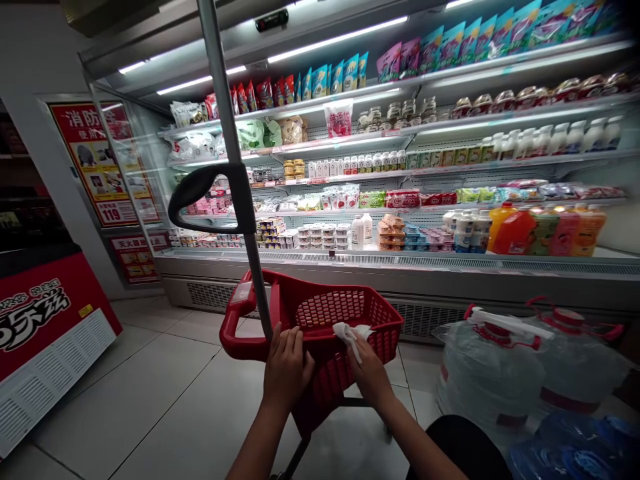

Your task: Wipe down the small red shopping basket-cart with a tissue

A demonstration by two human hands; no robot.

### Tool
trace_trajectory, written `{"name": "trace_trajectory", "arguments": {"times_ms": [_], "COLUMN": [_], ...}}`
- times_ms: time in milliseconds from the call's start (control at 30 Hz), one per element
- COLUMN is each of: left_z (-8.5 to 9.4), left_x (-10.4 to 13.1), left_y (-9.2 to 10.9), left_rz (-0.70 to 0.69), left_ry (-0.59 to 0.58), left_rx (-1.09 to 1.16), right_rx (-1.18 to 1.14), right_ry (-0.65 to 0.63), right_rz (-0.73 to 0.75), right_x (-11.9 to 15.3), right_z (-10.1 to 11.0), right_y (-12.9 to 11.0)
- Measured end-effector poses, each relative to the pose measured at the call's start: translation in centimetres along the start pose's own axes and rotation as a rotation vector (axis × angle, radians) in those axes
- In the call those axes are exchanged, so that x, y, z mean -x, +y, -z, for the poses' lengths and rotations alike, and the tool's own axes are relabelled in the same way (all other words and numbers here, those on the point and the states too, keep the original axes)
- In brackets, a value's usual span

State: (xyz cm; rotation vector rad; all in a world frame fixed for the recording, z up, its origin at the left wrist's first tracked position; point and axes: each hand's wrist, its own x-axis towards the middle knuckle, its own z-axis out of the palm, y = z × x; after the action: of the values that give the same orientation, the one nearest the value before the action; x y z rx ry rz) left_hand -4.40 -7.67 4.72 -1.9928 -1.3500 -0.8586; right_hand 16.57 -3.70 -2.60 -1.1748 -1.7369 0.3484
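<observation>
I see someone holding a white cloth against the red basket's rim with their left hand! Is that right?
Not quite: it's the right hand, not the left. The head view shows it holding the white cloth against the rim of the red basket, while the left hand touches the basket near the grey pole.

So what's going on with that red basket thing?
Someone has both hands at a red basket on a rolling cart. The right hand holds a bunched white cloth, maybe a tissue, at the basket's near rim. The left hand is on the same side, beside the bottom of the grey pole. Behind the cart is a lit store fridge full of drinks and packets, and big water bottles stand on the right.
</observation>
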Motion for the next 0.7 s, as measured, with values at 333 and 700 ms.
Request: {"name": "trace_trajectory", "arguments": {"times_ms": [333,700], "left_z": [0.7,-0.6], "left_x": [-0.2,0.6], "left_y": [-0.2,0.6], "left_rz": [-0.029,-0.006], "left_ry": [-0.019,-0.032], "left_rx": [-0.003,0.001], "right_rx": [-0.173,0.132], "right_ry": [-0.067,0.045], "right_rz": [0.267,0.116], "right_x": [-0.5,-0.5], "right_z": [-4.4,0.4], "right_y": [-7.6,1.0]}}
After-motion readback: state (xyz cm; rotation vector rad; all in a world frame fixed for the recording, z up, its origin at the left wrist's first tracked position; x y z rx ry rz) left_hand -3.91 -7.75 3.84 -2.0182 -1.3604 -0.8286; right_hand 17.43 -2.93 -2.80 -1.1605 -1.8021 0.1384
